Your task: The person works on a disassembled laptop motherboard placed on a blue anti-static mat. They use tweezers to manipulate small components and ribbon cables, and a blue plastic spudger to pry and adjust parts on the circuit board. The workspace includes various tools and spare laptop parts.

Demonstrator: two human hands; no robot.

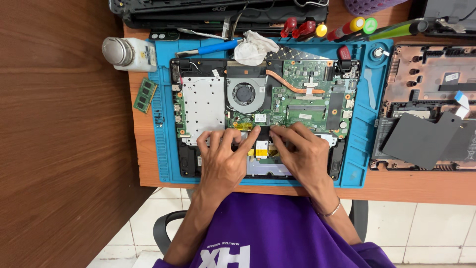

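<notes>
An opened laptop base (pixel 263 116) lies on a blue work mat (pixel 364 134), with its green motherboard (pixel 302 104), round cooling fan (pixel 244 94) and copper heat pipe (pixel 287 84) exposed. My left hand (pixel 223 159) rests on the lower middle of the board, its fingertips pressing near a yellow-taped connector (pixel 243 128). My right hand (pixel 302 151) lies beside it, fingertips touching the board's lower edge close to a small white and yellow ribbon tab (pixel 261 148). Neither hand holds a tool.
A loose memory stick (pixel 145 95) and a white bottle with a metal cap (pixel 128 53) lie at the mat's left. Several screwdrivers (pixel 347 27), a crumpled cloth (pixel 254 47), another laptop chassis (pixel 218 12) at the back, a removed bottom cover (pixel 426 74) and a grey panel (pixel 421 139) on the right.
</notes>
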